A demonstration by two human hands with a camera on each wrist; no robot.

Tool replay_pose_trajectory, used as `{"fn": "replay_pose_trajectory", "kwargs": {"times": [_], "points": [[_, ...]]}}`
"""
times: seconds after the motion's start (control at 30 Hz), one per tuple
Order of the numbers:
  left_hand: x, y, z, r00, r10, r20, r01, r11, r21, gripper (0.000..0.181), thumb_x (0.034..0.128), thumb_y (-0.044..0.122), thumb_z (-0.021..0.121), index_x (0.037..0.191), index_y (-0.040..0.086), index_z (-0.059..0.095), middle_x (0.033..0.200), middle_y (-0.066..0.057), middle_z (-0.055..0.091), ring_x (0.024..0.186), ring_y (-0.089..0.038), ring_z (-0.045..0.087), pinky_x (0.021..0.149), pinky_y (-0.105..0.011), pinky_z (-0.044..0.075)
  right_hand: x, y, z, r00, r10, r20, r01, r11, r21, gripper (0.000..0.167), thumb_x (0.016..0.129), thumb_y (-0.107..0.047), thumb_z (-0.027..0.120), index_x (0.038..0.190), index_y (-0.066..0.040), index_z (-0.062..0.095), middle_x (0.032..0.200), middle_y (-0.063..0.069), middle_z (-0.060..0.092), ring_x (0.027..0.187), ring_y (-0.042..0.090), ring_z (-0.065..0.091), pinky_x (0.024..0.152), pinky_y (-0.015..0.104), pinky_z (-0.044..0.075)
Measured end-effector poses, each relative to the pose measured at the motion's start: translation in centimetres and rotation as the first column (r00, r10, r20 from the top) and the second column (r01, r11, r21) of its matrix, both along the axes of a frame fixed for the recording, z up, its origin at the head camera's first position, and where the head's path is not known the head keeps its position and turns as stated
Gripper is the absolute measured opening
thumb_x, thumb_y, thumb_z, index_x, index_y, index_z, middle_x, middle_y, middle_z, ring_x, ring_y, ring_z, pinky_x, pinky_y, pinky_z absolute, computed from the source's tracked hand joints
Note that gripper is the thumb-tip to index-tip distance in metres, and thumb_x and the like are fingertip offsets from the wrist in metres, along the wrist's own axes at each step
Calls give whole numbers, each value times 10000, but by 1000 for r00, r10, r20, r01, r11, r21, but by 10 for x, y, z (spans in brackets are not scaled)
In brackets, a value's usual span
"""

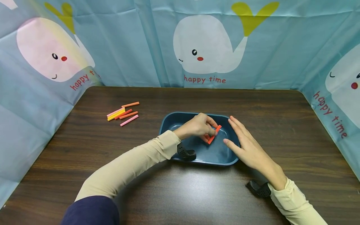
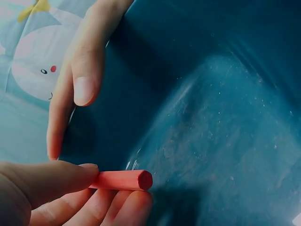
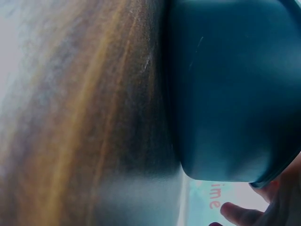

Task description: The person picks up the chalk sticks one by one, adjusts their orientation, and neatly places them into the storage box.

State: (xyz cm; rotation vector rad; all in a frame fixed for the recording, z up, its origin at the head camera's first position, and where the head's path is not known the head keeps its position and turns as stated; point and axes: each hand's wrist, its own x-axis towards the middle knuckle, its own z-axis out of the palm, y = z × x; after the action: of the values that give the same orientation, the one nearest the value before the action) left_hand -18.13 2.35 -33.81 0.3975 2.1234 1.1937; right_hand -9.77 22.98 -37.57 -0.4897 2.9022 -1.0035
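Observation:
Thumb and fingers of my left hand (image 1: pixel 198 126) pinch a red six-sided stick (image 1: pixel 215 134), which resembles chalk, above the blue tray (image 1: pixel 197 162). The left wrist view shows one end of this red stick (image 2: pixel 124 180) jutting past the thumb (image 2: pixel 56 181); the fingers lie beneath it. My right hand (image 1: pixel 250 150) lies along the tray's right end, its fingers straight and the thumb over the inside. In the right wrist view, fingertips (image 3: pixel 240 214) show by the tray's rim, and the tray's outer wall (image 3: pixel 225 103) fills much of the picture.
A loose group of pink, yellow, orange and red sticks (image 1: pixel 116 114) lies on the brown wooden table (image 1: pixel 135 97), left of the tray. Behind the table hangs a light-blue curtain (image 1: pixel 126 47) printed with whales. Each wrist wears a black strap (image 1: pixel 260 189).

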Motion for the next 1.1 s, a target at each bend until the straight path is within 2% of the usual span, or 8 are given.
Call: {"fn": "replay_pose_trajectory", "kwargs": {"times": [0.13,0.37,0.63,0.9,1.1], "points": [[0,4,-1,1000,3,24,-3,1000,6,296,908,67,697,1193,4,644,836,-98,677,585,-161,666,702,-376,611,0,0,-1,1000,7,-5,-7,1000,-2,697,1036,-340,495,1598,-112,150,1679,53,100,1519,353,191,1143,658,236],[0,13,-4,998,-14,69,12,1000,24,282,921,55,680,1190,-17,634,769,-87,632,534,-142,627,649,-339,606,0,0,-1,1000,3,-2,-3,1000,-1,697,1038,-348,491,1598,-115,147,1680,43,95,1518,350,190,1138,661,241],[-1,18,-7,992,-20,124,16,999,36,136,930,52,670,1046,-13,640,736,-82,639,503,-127,620,532,-248,565,-1,1,-3,1000,6,-21,-6,1000,4,698,1030,-328,504,1596,-109,159,1678,46,102,1511,363,198,1135,669,238],[-3,20,-11,986,-27,167,21,999,37,60,938,47,655,967,-4,643,763,-103,655,511,-125,632,526,-229,559,-1,0,-3,1000,6,-28,-5,1000,9,698,1019,-289,513,1598,-126,158,1678,40,105,1509,358,209,1138,662,241],[-3,21,-14,986,-33,161,28,999,30,72,940,72,663,922,4,647,780,-113,670,510,-124,632,528,-234,560,-1,1,-3,1000,7,-28,-7,1000,8,695,1018,-279,510,1597,-123,158,1679,40,106,1512,353,202,1141,660,240]]}}
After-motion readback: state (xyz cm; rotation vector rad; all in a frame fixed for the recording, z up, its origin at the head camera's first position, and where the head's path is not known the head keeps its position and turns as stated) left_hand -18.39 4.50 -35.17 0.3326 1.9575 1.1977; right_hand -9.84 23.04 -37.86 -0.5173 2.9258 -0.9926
